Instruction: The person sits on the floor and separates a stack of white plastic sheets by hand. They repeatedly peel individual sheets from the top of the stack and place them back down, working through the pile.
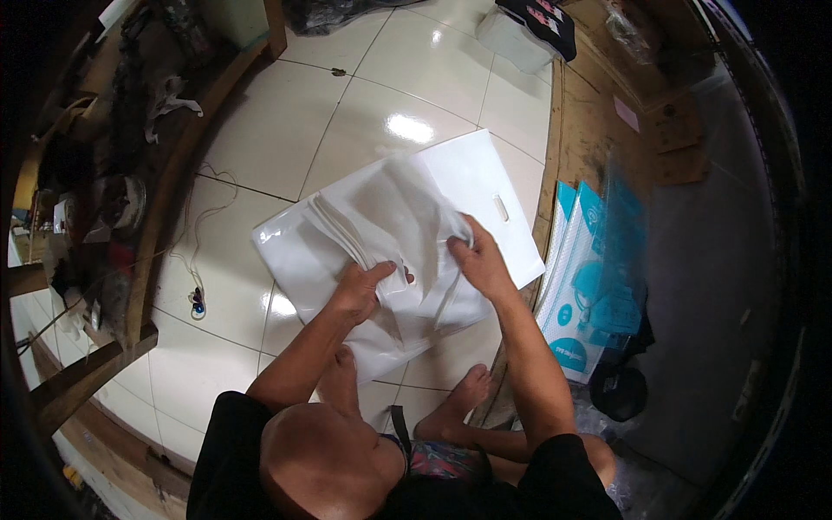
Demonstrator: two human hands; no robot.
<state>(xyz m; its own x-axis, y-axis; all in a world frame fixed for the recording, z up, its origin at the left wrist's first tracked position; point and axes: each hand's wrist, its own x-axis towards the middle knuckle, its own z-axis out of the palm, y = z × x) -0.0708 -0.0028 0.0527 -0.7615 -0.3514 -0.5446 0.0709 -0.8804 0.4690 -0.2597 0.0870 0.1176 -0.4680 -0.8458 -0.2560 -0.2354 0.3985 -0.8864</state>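
A white plastic bag (390, 208) is bunched up between my two hands above the floor. My left hand (360, 290) is closed on its folded layers, with the thumb on top and fingertips showing through an opening in the plastic. My right hand (481, 264) pinches the bag's right side between thumb and fingers. Beneath lies a flat white plastic sheet or bag (472, 169) with a cut-out handle slot near its right edge. How many layers lie there, I cannot tell. My bare feet are close to its near edge.
Teal and white flat packages (576, 295) lean along the wooden board (594, 104) on the right, with a round black item (618, 392) nearer me. At left stands a cluttered wooden frame (186, 147). A thin cord (192, 251) trails over the floor tiles; a translucent container (511, 39) sits at the far right.
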